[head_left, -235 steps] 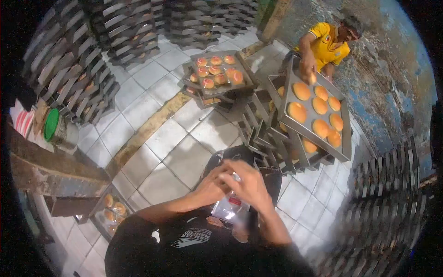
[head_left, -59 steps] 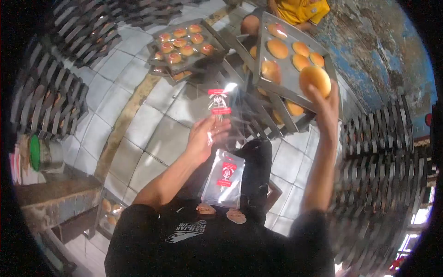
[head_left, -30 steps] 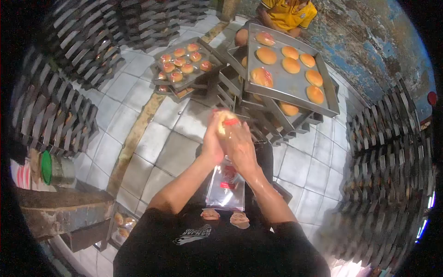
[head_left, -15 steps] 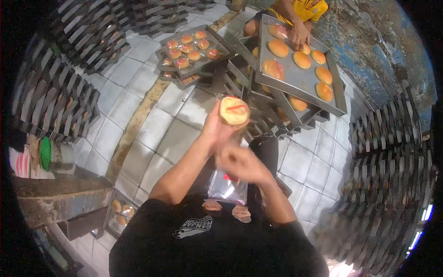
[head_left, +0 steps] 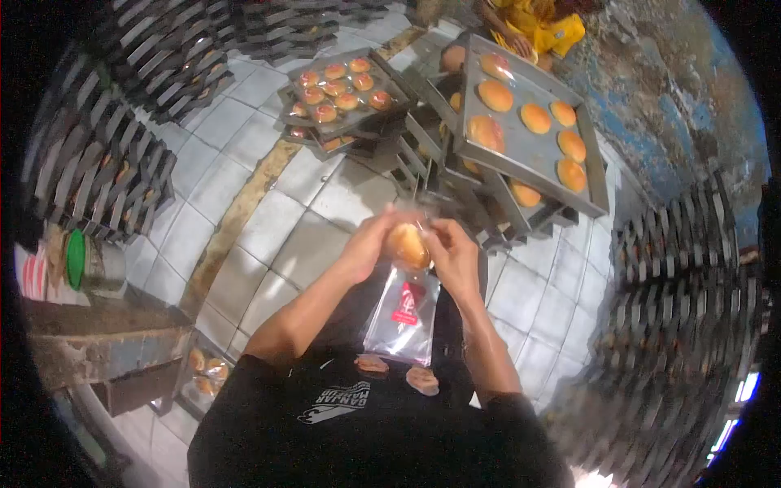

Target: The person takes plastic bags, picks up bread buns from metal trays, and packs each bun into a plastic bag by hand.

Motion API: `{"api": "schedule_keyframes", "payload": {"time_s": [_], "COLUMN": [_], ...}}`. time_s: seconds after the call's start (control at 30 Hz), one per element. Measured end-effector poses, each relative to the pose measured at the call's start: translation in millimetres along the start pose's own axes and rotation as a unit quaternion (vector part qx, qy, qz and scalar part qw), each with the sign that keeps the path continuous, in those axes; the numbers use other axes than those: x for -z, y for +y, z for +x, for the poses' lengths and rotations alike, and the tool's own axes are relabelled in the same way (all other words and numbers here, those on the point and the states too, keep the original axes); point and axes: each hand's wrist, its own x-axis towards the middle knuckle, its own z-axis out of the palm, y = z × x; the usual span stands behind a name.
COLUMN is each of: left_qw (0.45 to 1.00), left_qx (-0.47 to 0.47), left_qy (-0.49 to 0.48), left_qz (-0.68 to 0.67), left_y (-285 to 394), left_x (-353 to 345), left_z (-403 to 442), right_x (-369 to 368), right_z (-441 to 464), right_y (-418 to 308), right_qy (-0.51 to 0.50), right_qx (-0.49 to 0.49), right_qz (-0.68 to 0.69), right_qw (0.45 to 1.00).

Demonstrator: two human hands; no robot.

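Our left fingers (head_left: pixel 382 224) and right fingers (head_left: pixel 443 232) pinch a plastic-wrapped golden oval bun (head_left: pixel 409 246), long axis pointing toward the clear, red-labelled plastic bags (head_left: pixel 399 335).

The pale tiled floor (head_left: pixel 305 252) was crossed by a brownish strip (head_left: pixel 259 191). At upper right rose a weathered wall (head_left: pixel 683 122) patched with blue, while a worn wooden ledge (head_left: pixel 98 327) stood at left and bright light (head_left: pixel 746 387) showed at the lower right edge.

Bare forearms (head_left: pixel 316 307) angled inward, left hand (head_left: pixel 371 248) and right hand (head_left: pixel 455 254) close together, fingers bent.
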Motion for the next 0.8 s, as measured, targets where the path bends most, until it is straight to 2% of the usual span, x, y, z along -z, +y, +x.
{"api": "schedule_keyframes", "payload": {"time_s": [0.03,0.07,0.1,0.17,0.23,0.3,0.33,0.37,0.43,0.47,0.53,0.57,0.6,0.63,0.67,0.7,0.73,0.77,0.8], "left_qw": [0.999,0.996,0.996,0.932,0.948,0.982,0.976,0.978,0.959,0.905,0.899,0.894,0.891,0.892,0.938,0.966,0.982,0.981,0.993], "left_qx": [0.021,-0.066,-0.074,-0.264,-0.233,-0.169,-0.148,-0.137,-0.166,-0.297,-0.3,-0.304,-0.287,-0.284,-0.169,-0.053,0.035,0.045,0.015], "left_qy": [-0.023,0.012,0.014,0.035,0.059,0.08,0.144,0.142,0.226,0.244,0.233,0.219,0.178,0.18,0.179,0.176,0.175,0.174,0.115], "left_qz": [0.022,0.054,0.054,0.246,0.208,-0.018,0.064,0.07,0.047,0.183,0.216,0.246,0.303,0.303,0.243,0.18,0.068,0.073,-0.006], "left_y": [-1.7,-7.2,-8.6,-13.1,-12.8,0.2,12.1,9.5,-3.9,-10.5,4.2,3.2,-25.3,-45.1,-60.4,-57.6,-52.1,-49.6,-45.7], "left_x": [-0.8,-6.1,-2.4,1.4,-6.4,-16.3,-24.6,-19.3,-1.7,11.3,5.7,5.2,33.2,44.7,53.8,53.3,53.0,51.3,48.4], "left_z": [4.8,6.7,11.3,19.2,17.7,9.6,2.4,6.5,25.3,29.2,-8.1,-30.3,-34.8,-38.6,-43.1,-47.5,-41.7,-33.2,-19.9], "right_x": [-2.4,-0.9,-1.2,0.4,6.5,8.5,5.6,9.5,16.6,19.9,21.2,15.4,5.2,-3.5,-12.2,-19.7,-17.1,-14.0,-9.5], "right_z": [9.6,13.2,15.4,14.2,11.6,11.4,16.5,26.6,47.8,40.2,17.0,-2.6,-24.0,-44.6,-60.6,-68.7,-69.5,-72.0,-67.7], "right_y": [7.8,0.7,-0.8,-0.7,-31.0,-48.8,-32.8,-37.5,-17.7,-12.1,-2.4,8.0,32.3,50.9,46.7,37.2,31.1,25.1,19.3], "right_qy": [0.014,0.021,0.019,-0.008,-0.011,0.012,0.031,0.011,0.019,0.02,-0.049,-0.061,-0.078,-0.095,-0.09,-0.084,-0.091,-0.087,-0.05], "right_qx": [-0.113,-0.097,-0.089,0.018,0.02,0.036,0.036,-0.083,-0.228,-0.233,-0.217,-0.256,-0.285,-0.313,-0.366,-0.417,-0.432,-0.44,-0.376], "right_qz": [0.09,0.08,0.08,-0.015,-0.026,-0.008,0.036,0.068,0.238,0.241,0.222,0.218,0.242,0.265,0.314,0.362,0.376,0.381,0.428], "right_qw": [0.989,0.992,0.993,1.0,0.999,0.999,0.998,0.994,0.944,0.942,0.949,0.94,0.924,0.907,0.871,0.83,0.815,0.809,0.82]}}
